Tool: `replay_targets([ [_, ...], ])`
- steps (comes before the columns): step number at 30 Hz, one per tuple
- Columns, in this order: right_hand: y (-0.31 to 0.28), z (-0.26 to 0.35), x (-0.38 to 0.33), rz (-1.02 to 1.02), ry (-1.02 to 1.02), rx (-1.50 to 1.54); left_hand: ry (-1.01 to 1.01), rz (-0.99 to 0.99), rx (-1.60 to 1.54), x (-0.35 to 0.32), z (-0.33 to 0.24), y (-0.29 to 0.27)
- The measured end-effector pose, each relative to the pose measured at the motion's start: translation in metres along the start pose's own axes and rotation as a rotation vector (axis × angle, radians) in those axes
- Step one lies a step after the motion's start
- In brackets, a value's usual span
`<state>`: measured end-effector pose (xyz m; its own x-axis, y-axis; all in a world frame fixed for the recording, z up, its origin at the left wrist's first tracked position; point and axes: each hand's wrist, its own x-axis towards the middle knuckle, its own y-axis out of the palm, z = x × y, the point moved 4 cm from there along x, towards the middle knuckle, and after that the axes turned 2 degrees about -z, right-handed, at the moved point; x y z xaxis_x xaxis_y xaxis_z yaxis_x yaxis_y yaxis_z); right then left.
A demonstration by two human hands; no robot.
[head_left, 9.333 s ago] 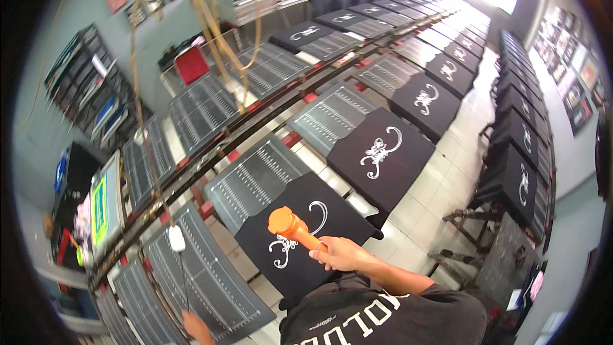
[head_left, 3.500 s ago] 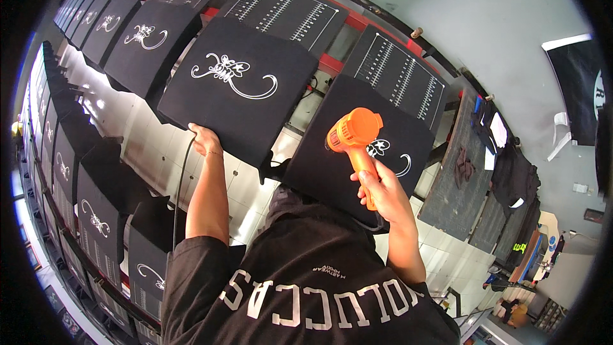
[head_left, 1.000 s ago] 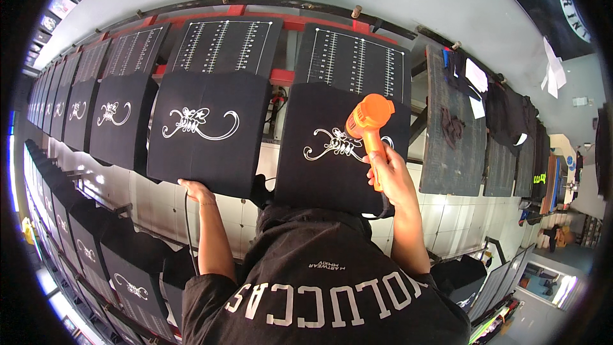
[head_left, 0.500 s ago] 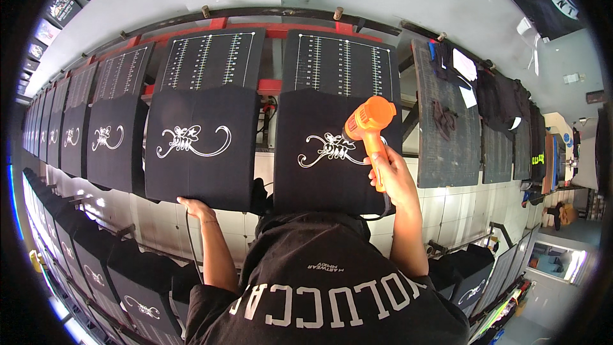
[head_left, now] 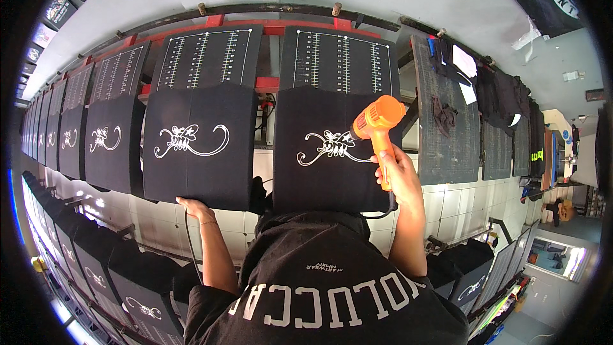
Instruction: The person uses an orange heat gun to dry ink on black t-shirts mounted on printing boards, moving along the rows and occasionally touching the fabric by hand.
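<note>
My right hand [head_left: 399, 176] grips the orange heat gun [head_left: 377, 124], nozzle aimed left at the white print [head_left: 329, 145]; left hand [head_left: 191, 206] rests flat on the neighbouring black shirt panel's [head_left: 198, 147] lower edge.

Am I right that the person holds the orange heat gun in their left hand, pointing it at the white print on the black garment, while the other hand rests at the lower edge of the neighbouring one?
Not quite: the head view shows the orange heat gun in the right hand, aimed at the white print on the black garment. The left hand rests at the lower edge of the neighbouring garment.
</note>
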<state>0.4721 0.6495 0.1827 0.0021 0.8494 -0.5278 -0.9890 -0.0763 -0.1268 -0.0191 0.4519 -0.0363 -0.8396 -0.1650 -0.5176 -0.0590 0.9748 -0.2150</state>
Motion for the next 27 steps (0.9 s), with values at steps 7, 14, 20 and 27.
replay_targets([
  [7,0.009,-0.001,-0.007,0.101,0.002,0.033,-0.003,0.003,0.037,-0.01,-0.006,0.002],
  [14,0.016,0.0,-0.01,0.085,-0.014,-0.017,0.038,0.058,-0.018,0.014,0.008,-0.002],
  [20,0.01,0.0,-0.014,0.088,-0.002,-0.025,0.011,0.075,0.013,-0.017,-0.01,0.005],
  [27,-0.002,-0.007,-0.022,0.066,0.022,-0.027,0.049,0.073,-0.056,0.013,0.007,0.001],
])
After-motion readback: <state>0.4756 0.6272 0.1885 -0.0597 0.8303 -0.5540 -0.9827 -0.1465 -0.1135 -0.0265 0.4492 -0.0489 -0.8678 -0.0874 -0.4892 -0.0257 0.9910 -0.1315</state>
